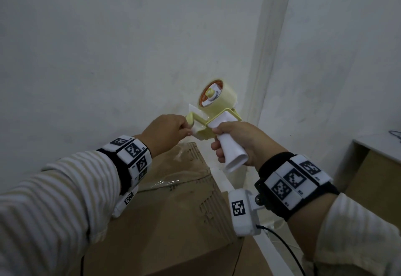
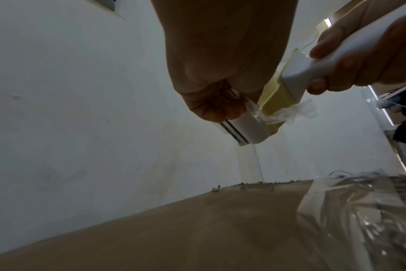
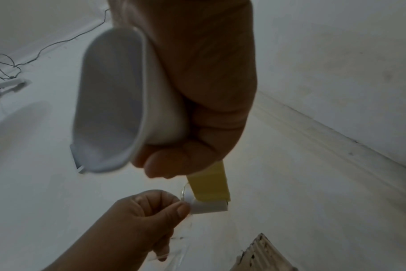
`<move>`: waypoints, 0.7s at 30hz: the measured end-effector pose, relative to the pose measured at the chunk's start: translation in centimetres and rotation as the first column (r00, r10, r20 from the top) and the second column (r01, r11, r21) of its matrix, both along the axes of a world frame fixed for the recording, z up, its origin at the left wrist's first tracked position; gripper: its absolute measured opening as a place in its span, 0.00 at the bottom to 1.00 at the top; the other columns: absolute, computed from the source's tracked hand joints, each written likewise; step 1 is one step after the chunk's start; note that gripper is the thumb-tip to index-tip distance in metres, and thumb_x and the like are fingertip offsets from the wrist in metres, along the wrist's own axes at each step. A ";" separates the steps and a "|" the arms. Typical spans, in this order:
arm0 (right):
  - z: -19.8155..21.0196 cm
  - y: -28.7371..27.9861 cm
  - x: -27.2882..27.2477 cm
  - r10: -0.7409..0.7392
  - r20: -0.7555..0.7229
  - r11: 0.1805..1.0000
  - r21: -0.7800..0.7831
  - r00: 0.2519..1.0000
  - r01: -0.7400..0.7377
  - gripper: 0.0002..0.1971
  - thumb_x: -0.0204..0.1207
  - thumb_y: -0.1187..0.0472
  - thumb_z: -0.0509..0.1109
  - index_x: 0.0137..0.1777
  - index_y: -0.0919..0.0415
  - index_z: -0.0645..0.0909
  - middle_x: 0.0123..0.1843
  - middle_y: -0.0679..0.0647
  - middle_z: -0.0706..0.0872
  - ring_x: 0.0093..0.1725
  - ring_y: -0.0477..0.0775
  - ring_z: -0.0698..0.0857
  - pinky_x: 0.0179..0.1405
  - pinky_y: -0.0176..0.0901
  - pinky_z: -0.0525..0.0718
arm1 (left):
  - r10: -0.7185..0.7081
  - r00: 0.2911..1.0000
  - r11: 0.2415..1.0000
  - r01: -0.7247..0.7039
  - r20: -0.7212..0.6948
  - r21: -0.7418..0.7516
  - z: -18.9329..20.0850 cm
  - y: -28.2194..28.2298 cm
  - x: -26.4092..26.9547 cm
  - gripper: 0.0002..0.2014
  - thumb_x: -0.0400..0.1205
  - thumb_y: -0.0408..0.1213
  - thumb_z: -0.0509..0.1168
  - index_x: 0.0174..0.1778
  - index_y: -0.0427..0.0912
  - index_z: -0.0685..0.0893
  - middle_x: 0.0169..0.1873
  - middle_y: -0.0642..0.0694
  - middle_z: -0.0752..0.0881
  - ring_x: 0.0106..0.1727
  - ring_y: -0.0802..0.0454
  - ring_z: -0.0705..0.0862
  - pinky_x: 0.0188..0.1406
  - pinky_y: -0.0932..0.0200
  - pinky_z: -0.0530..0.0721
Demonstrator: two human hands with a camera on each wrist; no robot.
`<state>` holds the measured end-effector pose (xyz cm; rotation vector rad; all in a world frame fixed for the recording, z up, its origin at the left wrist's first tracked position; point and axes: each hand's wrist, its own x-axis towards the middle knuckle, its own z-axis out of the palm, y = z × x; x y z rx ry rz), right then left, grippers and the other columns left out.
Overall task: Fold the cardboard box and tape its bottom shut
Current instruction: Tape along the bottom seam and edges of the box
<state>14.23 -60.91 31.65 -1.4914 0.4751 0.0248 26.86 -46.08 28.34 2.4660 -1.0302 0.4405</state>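
Above the far end of the cardboard box, the left hand is curled, thumb and fingers pinching the clear tape end at the mouth of the tape dispenser, by its serrated blade. To the right of the box's far corner, the right hand is wrapped fully round the dispenser's white handle, holding it up with the tape roll nearest the wall. Crinkled clear tape already lies across the box's top.

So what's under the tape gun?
Under the tape gun sits the cardboard box, with clear tape on top. What's inside the box is hidden.
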 end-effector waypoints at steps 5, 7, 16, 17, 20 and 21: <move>-0.2 -0.1 -0.2 -0.007 -0.007 1.000 0.002 1.000 0.007 0.09 0.78 0.62 0.67 0.41 0.68 0.75 0.28 0.61 0.80 0.16 0.53 0.78 0.19 0.36 0.80 | -0.004 0.994 0.989 -0.012 0.111 0.145 -0.2 -0.4 -0.1 0.14 0.83 0.45 0.60 0.47 0.38 0.85 0.42 0.42 0.87 0.42 0.44 0.84 0.41 0.53 0.79; -0.3 -0.1 -0.3 -0.008 -0.008 1.000 0.014 1.000 0.008 0.09 0.78 0.62 0.66 0.40 0.68 0.75 0.28 0.61 0.80 0.16 0.53 0.78 0.19 0.36 0.80 | 0.005 0.992 0.985 -0.026 0.128 0.169 -0.4 -0.6 -0.3 0.13 0.83 0.44 0.59 0.43 0.38 0.82 0.38 0.43 0.84 0.38 0.45 0.82 0.36 0.55 0.76; 0.0 0.2 -0.5 -0.015 0.034 0.993 0.120 0.999 0.011 0.09 0.80 0.61 0.64 0.43 0.69 0.74 0.25 0.60 0.79 0.15 0.53 0.77 0.17 0.35 0.79 | 0.020 0.992 0.981 -0.044 0.123 0.190 -0.9 -1.3 -1.8 0.12 0.81 0.36 0.58 0.30 0.42 0.72 0.28 0.47 0.77 0.31 0.48 0.75 0.30 0.60 0.66; 0.1 0.2 -0.5 -0.014 0.037 0.992 0.127 0.999 0.010 0.09 0.80 0.61 0.64 0.45 0.69 0.74 0.24 0.60 0.79 0.15 0.53 0.77 0.17 0.35 0.79 | 0.019 0.993 0.981 -0.041 0.119 0.188 -0.9 -1.3 -1.8 0.11 0.81 0.37 0.58 0.32 0.42 0.74 0.30 0.45 0.78 0.32 0.47 0.76 0.32 0.60 0.67; 0.3 0.1 -0.6 -0.011 0.053 0.988 0.152 0.999 0.003 0.09 0.80 0.62 0.64 0.50 0.69 0.74 0.26 0.60 0.79 0.15 0.53 0.76 0.18 0.36 0.79 | 0.024 0.995 0.981 -0.042 0.095 0.191 -0.7 -0.9 -1.1 0.12 0.82 0.38 0.58 0.32 0.42 0.76 0.31 0.43 0.81 0.32 0.47 0.77 0.33 0.58 0.71; 0.3 0.1 -0.7 -0.013 0.057 0.987 0.158 0.998 0.004 0.09 0.80 0.62 0.64 0.50 0.70 0.75 0.26 0.60 0.79 0.15 0.53 0.76 0.18 0.35 0.79 | 0.028 0.996 0.979 -0.045 0.087 0.200 -0.6 -0.6 -0.9 0.13 0.82 0.39 0.57 0.31 0.41 0.76 0.31 0.42 0.81 0.32 0.48 0.76 0.33 0.57 0.71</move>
